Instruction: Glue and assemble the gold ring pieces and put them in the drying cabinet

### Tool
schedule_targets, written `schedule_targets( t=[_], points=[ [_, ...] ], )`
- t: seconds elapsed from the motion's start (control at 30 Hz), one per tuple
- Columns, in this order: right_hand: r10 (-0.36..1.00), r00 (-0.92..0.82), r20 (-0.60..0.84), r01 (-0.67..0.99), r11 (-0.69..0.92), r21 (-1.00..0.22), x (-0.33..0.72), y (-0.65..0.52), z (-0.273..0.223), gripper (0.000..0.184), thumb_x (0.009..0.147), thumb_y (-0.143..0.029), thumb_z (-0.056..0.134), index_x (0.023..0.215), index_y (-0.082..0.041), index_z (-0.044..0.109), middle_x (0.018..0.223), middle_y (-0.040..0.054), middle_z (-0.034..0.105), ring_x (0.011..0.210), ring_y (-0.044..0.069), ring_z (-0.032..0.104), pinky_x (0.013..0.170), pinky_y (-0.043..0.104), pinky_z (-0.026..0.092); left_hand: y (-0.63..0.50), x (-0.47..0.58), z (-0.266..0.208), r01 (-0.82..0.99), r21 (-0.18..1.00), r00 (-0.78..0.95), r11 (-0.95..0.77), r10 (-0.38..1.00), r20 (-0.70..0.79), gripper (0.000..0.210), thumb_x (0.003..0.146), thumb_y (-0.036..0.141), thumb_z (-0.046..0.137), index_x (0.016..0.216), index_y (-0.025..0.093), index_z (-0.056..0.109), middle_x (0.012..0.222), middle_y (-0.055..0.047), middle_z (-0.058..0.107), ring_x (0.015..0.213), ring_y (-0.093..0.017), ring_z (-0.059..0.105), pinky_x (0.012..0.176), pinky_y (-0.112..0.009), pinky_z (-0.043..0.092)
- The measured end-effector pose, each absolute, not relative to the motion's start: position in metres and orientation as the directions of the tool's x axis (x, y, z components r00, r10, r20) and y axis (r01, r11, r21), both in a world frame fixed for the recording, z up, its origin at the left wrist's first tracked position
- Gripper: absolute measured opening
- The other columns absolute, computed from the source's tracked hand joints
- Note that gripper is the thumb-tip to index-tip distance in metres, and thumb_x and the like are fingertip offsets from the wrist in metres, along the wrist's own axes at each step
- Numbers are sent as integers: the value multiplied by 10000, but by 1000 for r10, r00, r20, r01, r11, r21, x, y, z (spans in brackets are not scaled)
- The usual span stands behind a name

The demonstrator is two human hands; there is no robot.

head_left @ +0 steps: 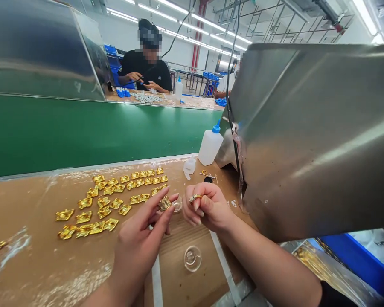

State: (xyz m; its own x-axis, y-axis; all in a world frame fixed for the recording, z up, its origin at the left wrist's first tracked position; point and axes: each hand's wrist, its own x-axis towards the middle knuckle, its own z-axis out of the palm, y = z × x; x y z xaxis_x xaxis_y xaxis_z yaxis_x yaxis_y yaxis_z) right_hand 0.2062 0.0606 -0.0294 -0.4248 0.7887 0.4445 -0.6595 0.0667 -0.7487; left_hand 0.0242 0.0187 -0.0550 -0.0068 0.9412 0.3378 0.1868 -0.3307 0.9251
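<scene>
Two hands work small gold metal pieces over a brown cardboard-covered desk [35,256], at lower centre of the frame.

The left hand [141,238] pinches a small square gold metal piece [165,203] between thumb and fingertips, held just above the desk. The right hand [208,208], just beside it, is curled closed around a thin gold-coloured tool or part [195,198] that pokes out at its top; what it is cannot be told. Left of the hands, rows of flat gold metal pieces [115,196] lie spread on the desk. A small clear round dish [192,258] sits below the hands. A white plastic squeeze bottle with a blue cap [210,145] stands at upper centre, beside a large grey sheet-metal housing [313,136] filling the right. Beyond a green conveyor belt [83,132], a person in a black shirt [145,70] sits in the upper left.
</scene>
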Motion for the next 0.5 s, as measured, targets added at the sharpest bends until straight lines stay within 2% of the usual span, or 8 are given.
schedule_targets(
  t=[0.13, 0.3, 0.4, 0.5],
  points=[
    [821, -474, 318, -549, 7, -836, 209, 61, -33, 282, 952, -394, 816, 828, -163, 713, 640, -54, 573, 448, 43, 491, 441, 181, 387, 21, 19, -51, 304, 871, 38, -387, 918, 394, 375, 1041, 424, 706, 1392, 291, 702, 722, 56, 684, 561, -111, 635, 577, -214, 534],
    [855, -511, 85, -385, -139, -913, 209, 60, -33, 356, 949, -486, 797, 859, -155, 701, 602, -64, 547, 475, 53, 480, 455, 177, 382, 21, 12, -48, 431, 773, 131, -465, 880, 457, 336, 1067, 381, 653, 1389, 298, 705, 754, 45, 692, 625, -129, 656, 587, -229, 494],
    [850, -526, 35, -345, -176, -922, 208, 61, -32, 361, 961, -509, 766, 890, -158, 719, 650, -48, 586, 513, 65, 516, 479, 188, 435, 22, 12, -48, 465, 764, 134, -448, 888, 439, 352, 1066, 379, 645, 1404, 300, 703, 719, 46, 675, 626, -148, 658, 584, -247, 489],
    [847, -531, 29, -317, -167, -934, 208, 62, -32, 359, 945, -514, 778, 895, -161, 737, 673, -43, 606, 531, 67, 517, 483, 191, 434, 22, 13, -46, 463, 770, 109, -439, 890, 442, 365, 1062, 388, 648, 1410, 289, 701, 697, 47, 658, 630, -159, 663, 606, -264, 508]
  ],
)
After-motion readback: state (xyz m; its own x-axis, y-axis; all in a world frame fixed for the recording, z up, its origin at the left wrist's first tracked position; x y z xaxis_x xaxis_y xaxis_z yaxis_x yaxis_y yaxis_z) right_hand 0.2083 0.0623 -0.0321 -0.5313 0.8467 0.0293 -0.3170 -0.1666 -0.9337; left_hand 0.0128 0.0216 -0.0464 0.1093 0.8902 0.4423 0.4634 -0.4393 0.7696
